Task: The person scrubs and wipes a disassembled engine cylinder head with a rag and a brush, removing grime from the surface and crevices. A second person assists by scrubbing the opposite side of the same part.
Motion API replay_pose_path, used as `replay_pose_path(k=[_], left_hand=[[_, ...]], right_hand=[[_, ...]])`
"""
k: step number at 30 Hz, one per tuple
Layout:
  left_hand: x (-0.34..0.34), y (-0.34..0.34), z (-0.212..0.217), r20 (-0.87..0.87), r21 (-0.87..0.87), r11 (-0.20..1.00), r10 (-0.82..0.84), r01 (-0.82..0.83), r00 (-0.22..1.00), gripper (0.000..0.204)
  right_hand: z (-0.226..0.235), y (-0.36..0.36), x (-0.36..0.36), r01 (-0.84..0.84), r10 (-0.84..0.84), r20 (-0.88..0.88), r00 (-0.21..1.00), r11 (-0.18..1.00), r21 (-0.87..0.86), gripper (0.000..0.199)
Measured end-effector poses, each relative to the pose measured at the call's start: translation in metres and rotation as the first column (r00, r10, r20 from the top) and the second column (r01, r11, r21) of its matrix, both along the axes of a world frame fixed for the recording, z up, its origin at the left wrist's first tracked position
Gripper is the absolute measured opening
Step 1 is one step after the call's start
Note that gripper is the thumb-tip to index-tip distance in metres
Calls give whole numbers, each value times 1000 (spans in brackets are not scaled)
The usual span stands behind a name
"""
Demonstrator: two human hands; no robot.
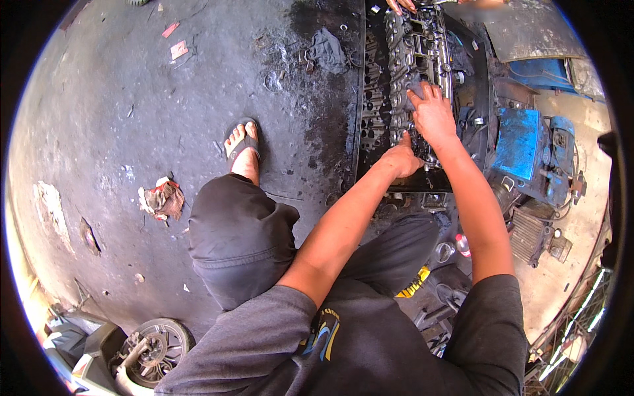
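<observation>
- Oily concrete floor (132,119) of a workshop, dark grease stains thickest beside a black metal tray (360,99) lying flat on the ground.
- Engine part (413,59), a long grey metal block full of ports and holes, lies lengthwise in the tray, probably so the grease stays off the floor.
- My right hand (432,115) lies flat on the near end of the engine part, fingers spread, pressing a bluish rag (417,89) down against the metal; grip is open-palmed, not clamped round anything.
- My left hand (401,160) sits just below it at the block's near edge, fingers curled in, thumb up; looks braced to steady the block, but I can't tell if it pinches anything, since the fingers are tucked under.
- I'm crouched over it, left knee (241,237) up, foot in a sandal (242,142) on the floor, so both arms reach down onto the part.
- Another person's fingers (401,5) show at the far end of the block, cut off by the top edge.
- Blue machine (528,142) right of the tray, crumpled grey cloth (327,49) left of it, dirty rag (162,198) near my knee, small wheel (155,346) at lower left.
- Far end of the block and the bits under my legs are too dark and bent to make out.
</observation>
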State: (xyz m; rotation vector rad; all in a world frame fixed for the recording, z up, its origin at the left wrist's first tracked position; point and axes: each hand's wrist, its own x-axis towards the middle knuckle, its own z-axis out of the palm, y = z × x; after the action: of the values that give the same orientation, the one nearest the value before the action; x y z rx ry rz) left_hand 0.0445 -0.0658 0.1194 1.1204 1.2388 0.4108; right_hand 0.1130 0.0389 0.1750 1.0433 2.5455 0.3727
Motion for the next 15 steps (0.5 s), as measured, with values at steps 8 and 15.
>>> replay_pose_path(k=[8,15], left_hand=[[-1,-3,7,-56,-77,996,-45,40,997,101],[1,-2,-6,-11,-53,999,6,-7,1000,102]], right_hand=[[1,3,-18,-6,4,94,996,1000,21,45],[-2,8,-35,59,-74,199,977,995,80,27]])
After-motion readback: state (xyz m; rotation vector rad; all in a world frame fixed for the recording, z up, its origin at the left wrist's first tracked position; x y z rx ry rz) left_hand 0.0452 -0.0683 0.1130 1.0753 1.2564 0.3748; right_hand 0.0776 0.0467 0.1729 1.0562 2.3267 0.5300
